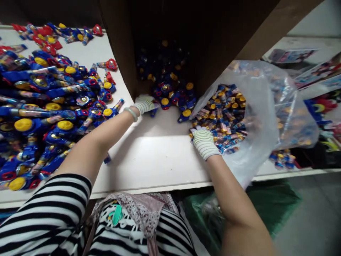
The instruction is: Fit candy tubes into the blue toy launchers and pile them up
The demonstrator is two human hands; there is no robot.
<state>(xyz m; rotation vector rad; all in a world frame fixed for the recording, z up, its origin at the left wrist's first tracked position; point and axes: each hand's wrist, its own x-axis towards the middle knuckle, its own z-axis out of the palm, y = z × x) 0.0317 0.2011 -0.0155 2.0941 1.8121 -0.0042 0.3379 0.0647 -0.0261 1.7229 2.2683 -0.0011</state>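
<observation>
My left hand, in a striped white glove, is at the left side of the cardboard box opening. Its fingers are closed on a blue toy, mostly covered by the hand. Inside the box lie several blue toys with yellow round knobs. At the near left edge of a clear plastic bag is my right hand, gloved the same way. It touches the small printed tubes heaped in the bag's mouth. Its fingers are curled, and what they hold is hidden.
A big pile of blue toys with tubes covers the left of the white table. Red toys lie behind it. Loose tubes and printed packages are at the right. Green sheeting hangs below the table edge.
</observation>
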